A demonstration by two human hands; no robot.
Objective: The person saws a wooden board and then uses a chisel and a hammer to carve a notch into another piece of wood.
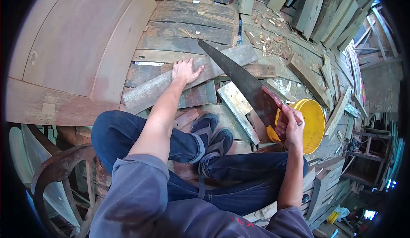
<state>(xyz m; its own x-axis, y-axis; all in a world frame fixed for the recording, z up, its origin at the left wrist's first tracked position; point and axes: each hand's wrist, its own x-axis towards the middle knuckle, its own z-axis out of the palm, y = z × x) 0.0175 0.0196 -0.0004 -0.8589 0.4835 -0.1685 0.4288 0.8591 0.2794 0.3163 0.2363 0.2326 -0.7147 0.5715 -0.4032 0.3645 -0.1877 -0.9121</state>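
A grey weathered board [149, 92] lies slantwise in front of my shoes. Spread on top of it, my left hand [186, 71] presses flat with its fingers apart, holding nothing. My right hand [291, 125] is wrapped round the red and yellow handle of a hand saw [243, 76]. The dark saw blade points up and to the left, across the board near its right part, its tip beyond the far edge. Whether the teeth touch the wood I cannot tell. Below the board, a pale plank [239, 105] lies on the floor, close to the saw.
A yellow bucket [313, 127] stands just right of my right hand. A large wooden panel [77, 41] is at the left, above a curved wooden chair part [53, 169]. Planks [341, 20] lean at the upper right. Wood chips and a thick offcut [308, 76] lie on the floor.
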